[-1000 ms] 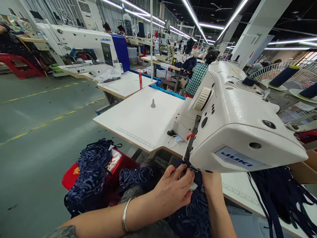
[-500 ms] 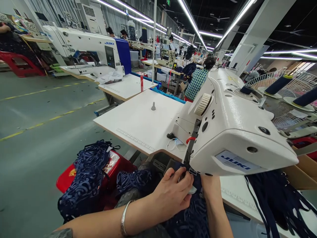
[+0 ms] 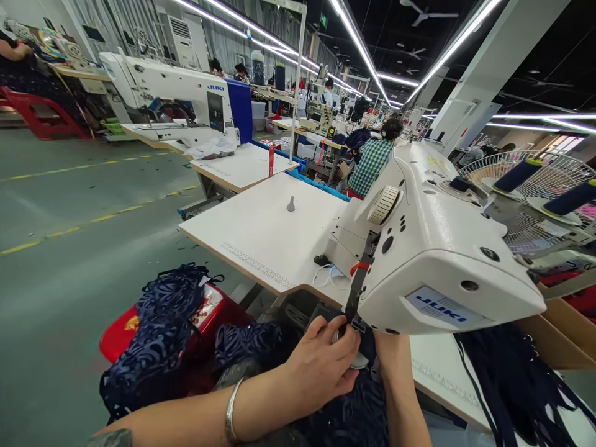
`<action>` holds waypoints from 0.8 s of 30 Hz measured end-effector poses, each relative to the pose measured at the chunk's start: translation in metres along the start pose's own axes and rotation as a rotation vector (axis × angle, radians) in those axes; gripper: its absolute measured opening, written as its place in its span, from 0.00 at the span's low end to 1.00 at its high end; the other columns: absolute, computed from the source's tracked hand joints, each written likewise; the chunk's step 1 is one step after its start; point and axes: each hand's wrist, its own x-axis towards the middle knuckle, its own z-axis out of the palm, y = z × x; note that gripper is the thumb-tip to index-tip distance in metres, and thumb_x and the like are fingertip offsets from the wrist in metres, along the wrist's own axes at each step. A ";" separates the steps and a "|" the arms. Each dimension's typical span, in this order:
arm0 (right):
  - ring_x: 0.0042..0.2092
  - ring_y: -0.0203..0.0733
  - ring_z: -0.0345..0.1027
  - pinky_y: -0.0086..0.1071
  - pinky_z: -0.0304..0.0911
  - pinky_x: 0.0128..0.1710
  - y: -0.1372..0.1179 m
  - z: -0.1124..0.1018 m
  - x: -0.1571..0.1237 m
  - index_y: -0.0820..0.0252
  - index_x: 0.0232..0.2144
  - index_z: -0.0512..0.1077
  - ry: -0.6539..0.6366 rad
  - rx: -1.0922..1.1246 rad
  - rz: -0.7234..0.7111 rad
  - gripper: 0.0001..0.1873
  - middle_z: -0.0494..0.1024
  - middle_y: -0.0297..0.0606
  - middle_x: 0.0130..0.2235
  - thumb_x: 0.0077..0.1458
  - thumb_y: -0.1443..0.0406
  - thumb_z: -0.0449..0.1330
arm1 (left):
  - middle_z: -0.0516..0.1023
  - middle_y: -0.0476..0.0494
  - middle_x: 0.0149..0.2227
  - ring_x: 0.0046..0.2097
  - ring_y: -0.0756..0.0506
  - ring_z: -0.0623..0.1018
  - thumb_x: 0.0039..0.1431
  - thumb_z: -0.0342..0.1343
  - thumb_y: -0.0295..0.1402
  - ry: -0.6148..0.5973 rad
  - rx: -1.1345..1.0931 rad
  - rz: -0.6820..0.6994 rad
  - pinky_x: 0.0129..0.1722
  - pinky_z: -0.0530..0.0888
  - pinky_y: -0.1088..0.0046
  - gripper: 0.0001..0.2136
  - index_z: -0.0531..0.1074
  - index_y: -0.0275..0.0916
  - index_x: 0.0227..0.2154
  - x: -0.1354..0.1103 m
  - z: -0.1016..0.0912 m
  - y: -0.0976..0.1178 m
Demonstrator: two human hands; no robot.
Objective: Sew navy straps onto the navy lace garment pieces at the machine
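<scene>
My left hand (image 3: 323,354), with a silver bangle (image 3: 231,410) on its wrist, has its fingers bent and closed on navy fabric at the needle area of the white sewing machine (image 3: 419,230). Below the fingers hangs more of the navy patterned garment (image 3: 351,410). A rounded metal plate (image 3: 360,361) shows just under those fingers. On the other side of the fabric is my right hand (image 3: 392,351); its fingers are hidden beneath the machine head.
Navy patterned garments (image 3: 161,323) are heaped on a red stool (image 3: 116,332) at the left. Dark straps (image 3: 512,372) hang over the table's right side. A grey pin (image 3: 291,205) stands on the white tabletop (image 3: 251,217). Thread cones (image 3: 519,175) and a cardboard box (image 3: 549,338) are at the right.
My view has shifted slightly, so the machine sits a little lower and further left. Both hands keep about the same place at the fabric under the machine head.
</scene>
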 end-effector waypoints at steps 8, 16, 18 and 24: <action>0.45 0.57 0.68 0.53 0.53 0.55 -0.004 -0.002 0.000 0.58 0.29 0.76 -0.061 0.011 0.042 0.18 0.81 0.46 0.35 0.47 0.52 0.55 | 0.73 0.43 0.52 0.57 0.41 0.66 0.63 0.47 0.37 -0.031 -0.033 0.013 0.54 0.57 0.63 0.20 0.64 0.35 0.55 0.002 0.003 0.006; 0.45 0.55 0.70 0.48 0.59 0.52 -0.021 -0.011 -0.004 0.59 0.31 0.77 -0.096 0.082 0.120 0.16 0.81 0.45 0.34 0.48 0.55 0.57 | 0.74 0.43 0.51 0.56 0.42 0.68 0.65 0.47 0.37 -0.036 -0.024 0.037 0.52 0.59 0.64 0.19 0.64 0.35 0.55 0.006 -0.003 0.005; 0.40 0.52 0.71 0.44 0.64 0.47 -0.023 -0.014 -0.011 0.60 0.30 0.76 -0.098 0.083 0.158 0.16 0.80 0.43 0.32 0.51 0.54 0.56 | 0.74 0.44 0.50 0.55 0.43 0.69 0.65 0.49 0.35 -0.019 -0.006 0.049 0.51 0.60 0.64 0.17 0.65 0.36 0.53 0.003 -0.002 0.003; 0.28 0.43 0.68 0.33 0.64 0.30 0.010 -0.043 -0.029 0.62 0.34 0.73 -0.069 -0.057 0.276 0.22 0.75 0.37 0.25 0.56 0.50 0.51 | 0.78 0.44 0.40 0.48 0.44 0.73 0.63 0.50 0.26 0.128 -0.130 0.165 0.45 0.66 0.67 0.08 0.72 0.39 0.41 -0.013 -0.004 -0.009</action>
